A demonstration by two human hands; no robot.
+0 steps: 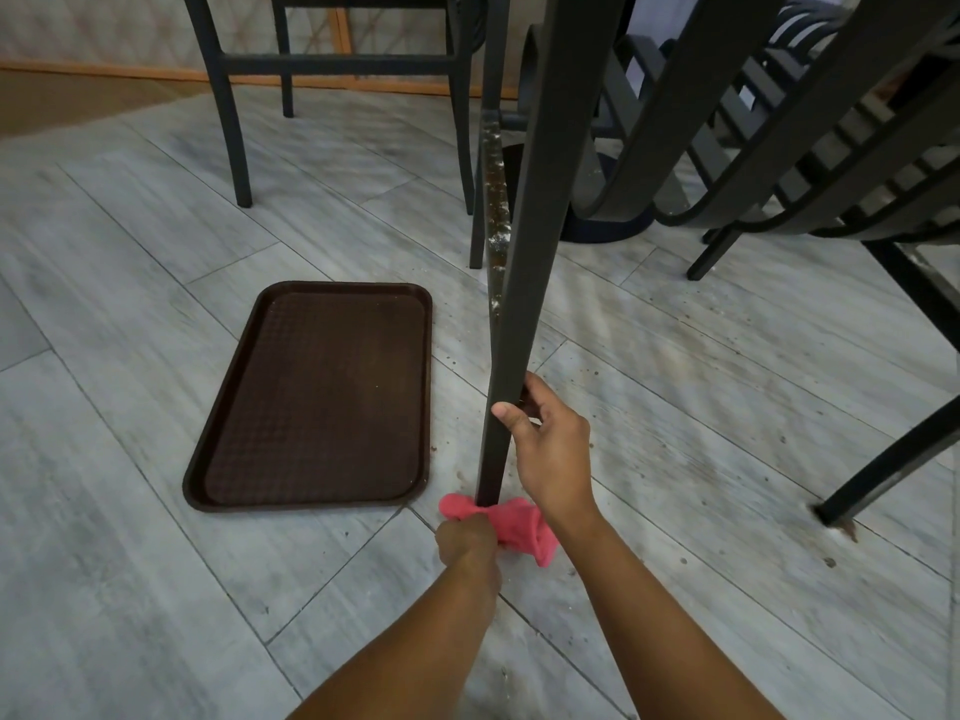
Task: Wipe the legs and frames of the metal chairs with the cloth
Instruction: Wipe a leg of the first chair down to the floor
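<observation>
Steadying the dark square-section metal chair leg (pixel 511 324) with the right hand (pixel 553 449) closed round it, the left hand (pixel 467 540) clenches the pink cloth (pixel 519 527) against its foot (near the floor), presumably preventing shifting.

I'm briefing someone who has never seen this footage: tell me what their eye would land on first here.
The pink cloth stands out most, bunched around the foot of the near chair leg in the lower middle, gripped by the left hand, while the right hand holds the leg just above. Next comes the dark brown tray lying flat on the grey plank floor to the left. Behind the near leg, another leg shows whitish, rusty grime.
</observation>
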